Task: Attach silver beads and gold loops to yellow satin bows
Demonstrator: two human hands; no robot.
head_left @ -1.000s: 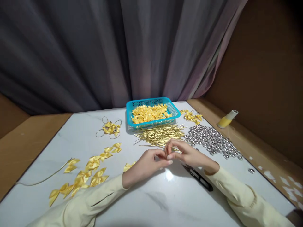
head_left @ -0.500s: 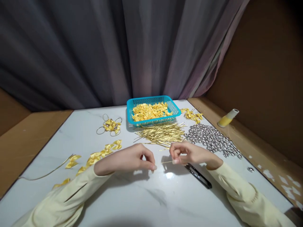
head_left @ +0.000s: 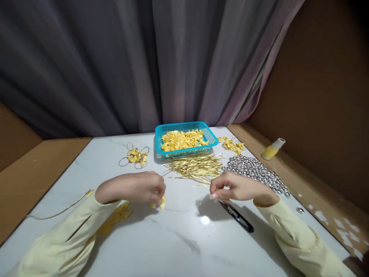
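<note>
My left hand (head_left: 148, 188) is closed in a pinch on a yellow ribbon bow (head_left: 163, 204), just above the white table. To its right, my right hand (head_left: 227, 186) is pinched too. The thin gold tie it held a moment ago barely shows at its fingertips now. Below the right hand lies a pair of black thread snips (head_left: 238, 218). More yellow bows (head_left: 117, 217) lie under my left forearm, partly hidden by the sleeve. A heap of gold ties (head_left: 196, 166) is spread beyond both hands.
A blue basket (head_left: 158, 141) of yellow bows stands at the back. Silver beads (head_left: 256, 169) are heaped at the right. Looped bows with beads (head_left: 137, 156) lie at the left, others (head_left: 233, 145) at the back right. A yellow thread cone (head_left: 272, 150) stands beyond the right edge.
My left hand has moved left, back over the row of bows, and now has a bow in its fingers. My right hand has stayed nearly in place.
</note>
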